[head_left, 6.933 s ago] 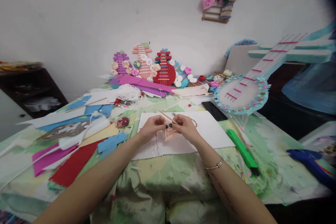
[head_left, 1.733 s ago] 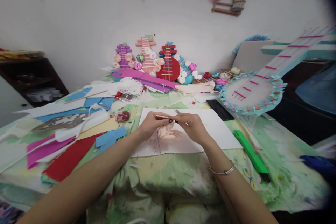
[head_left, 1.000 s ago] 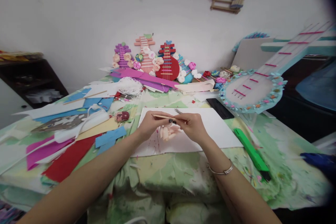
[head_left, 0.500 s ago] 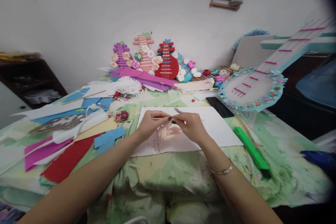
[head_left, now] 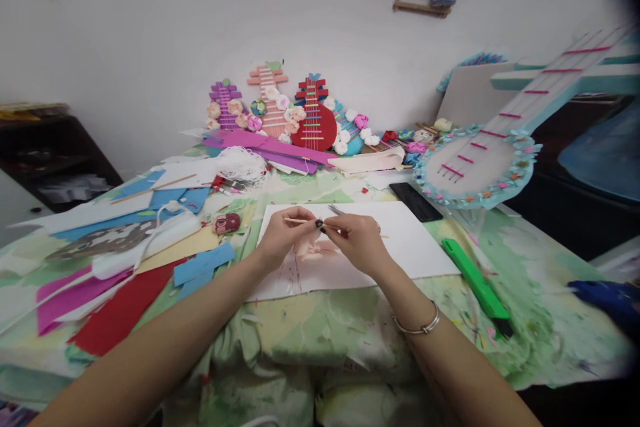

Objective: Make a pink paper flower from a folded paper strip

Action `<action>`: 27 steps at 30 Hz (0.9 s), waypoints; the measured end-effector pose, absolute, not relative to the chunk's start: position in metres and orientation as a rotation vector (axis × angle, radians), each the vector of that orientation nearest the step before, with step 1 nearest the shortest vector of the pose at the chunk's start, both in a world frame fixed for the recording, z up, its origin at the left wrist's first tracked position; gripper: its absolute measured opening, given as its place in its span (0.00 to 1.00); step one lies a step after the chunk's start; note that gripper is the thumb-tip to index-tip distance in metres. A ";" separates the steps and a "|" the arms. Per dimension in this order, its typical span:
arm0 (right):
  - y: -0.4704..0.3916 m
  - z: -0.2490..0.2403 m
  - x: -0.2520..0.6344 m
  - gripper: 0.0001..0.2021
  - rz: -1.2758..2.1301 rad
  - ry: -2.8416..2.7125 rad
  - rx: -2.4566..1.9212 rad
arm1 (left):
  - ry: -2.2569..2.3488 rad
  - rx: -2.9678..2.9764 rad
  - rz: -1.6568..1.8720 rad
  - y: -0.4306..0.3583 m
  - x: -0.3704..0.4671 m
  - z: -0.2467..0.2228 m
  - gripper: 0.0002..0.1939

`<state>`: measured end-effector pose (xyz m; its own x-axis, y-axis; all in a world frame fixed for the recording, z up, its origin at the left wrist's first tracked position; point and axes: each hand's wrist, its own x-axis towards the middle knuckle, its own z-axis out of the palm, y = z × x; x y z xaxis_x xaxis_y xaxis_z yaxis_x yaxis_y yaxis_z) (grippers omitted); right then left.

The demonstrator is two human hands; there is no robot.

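My left hand (head_left: 286, 235) and my right hand (head_left: 361, 239) meet fingertip to fingertip over a white sheet of paper (head_left: 415, 247). A thin wooden stick (head_left: 295, 220) runs between them, pinched by the fingers of both. Dark polish shows on the thumbnails. Just below the fingers lie pale pink paper pieces (head_left: 317, 251), partly covered by my hands. Behind my right hand the metal tip of a tool (head_left: 334, 209) rests on the sheet; the rest of it is hidden.
A green utility knife (head_left: 477, 280) and a black phone (head_left: 416, 201) lie right of the sheet. A large blue-edged lute model (head_left: 480, 167) stands behind them. Red paper (head_left: 127, 307), blue strips (head_left: 205, 267) and a white glue gun (head_left: 173, 233) crowd the left. Small decorated lutes (head_left: 315, 120) line the wall.
The thin stick now shows between my fingers, where it was hardly visible before. My hands stay close together above the sheet, and the view has shifted slightly.
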<state>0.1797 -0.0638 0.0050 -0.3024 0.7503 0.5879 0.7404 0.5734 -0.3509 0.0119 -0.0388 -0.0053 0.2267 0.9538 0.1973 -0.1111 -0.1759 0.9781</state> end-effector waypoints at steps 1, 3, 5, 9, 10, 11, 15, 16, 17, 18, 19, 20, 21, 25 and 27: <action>-0.064 0.005 0.179 0.10 -0.001 -2.073 -1.194 | 0.877 1.403 1.208 -0.039 0.012 -0.005 0.12; -0.064 0.004 0.179 0.11 -0.023 -2.074 -1.209 | 0.895 1.451 1.212 -0.040 0.013 -0.005 0.12; -0.064 0.003 0.179 0.11 -0.026 -2.078 -1.223 | 0.898 1.484 1.214 -0.040 0.014 -0.005 0.12; -0.063 0.002 0.181 0.12 0.022 -2.101 -1.239 | 0.889 1.520 1.225 -0.041 0.013 -0.004 0.11; -0.062 0.002 0.182 0.12 0.043 -2.104 -1.241 | 0.896 1.522 1.225 -0.041 0.013 -0.003 0.11; -0.062 0.002 0.183 0.11 0.064 -2.098 -1.243 | 0.905 1.520 1.224 -0.041 0.012 -0.002 0.12; -0.063 0.003 0.184 0.08 0.113 -2.037 -1.261 | 0.935 1.467 1.224 -0.042 0.011 0.001 0.12; -0.063 0.004 0.184 0.08 0.110 -2.029 -1.266 | 0.939 1.451 1.227 -0.042 0.011 0.002 0.12; -0.064 0.005 0.184 0.08 0.105 -2.030 -1.270 | 0.942 1.438 1.231 -0.042 0.012 0.002 0.12; -0.064 0.005 0.184 0.08 0.096 -2.032 -1.274 | 0.943 1.428 1.236 -0.042 0.012 0.002 0.12; -0.064 0.006 0.184 0.08 0.089 -2.033 -1.276 | 0.942 1.419 1.239 -0.042 0.012 0.002 0.12; -0.065 0.007 0.184 0.08 0.083 -2.033 -1.278 | 0.939 1.410 1.240 -0.042 0.012 0.002 0.12; -0.065 0.007 0.184 0.09 0.080 -2.035 -1.279 | 0.936 1.402 1.240 -0.042 0.012 0.003 0.12; -0.064 0.008 0.184 0.14 0.042 -2.034 -1.293 | 0.948 1.403 1.239 -0.043 0.013 0.005 0.12; -0.065 0.008 0.183 0.15 0.017 -2.019 -1.300 | 0.965 1.416 1.227 -0.044 0.013 0.005 0.13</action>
<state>0.1833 -0.0647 0.0079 -0.2288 0.7963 0.5600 0.7865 0.4902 -0.3757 0.0130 -0.0436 0.0054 0.1710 0.9652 0.1978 -0.0353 -0.1946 0.9803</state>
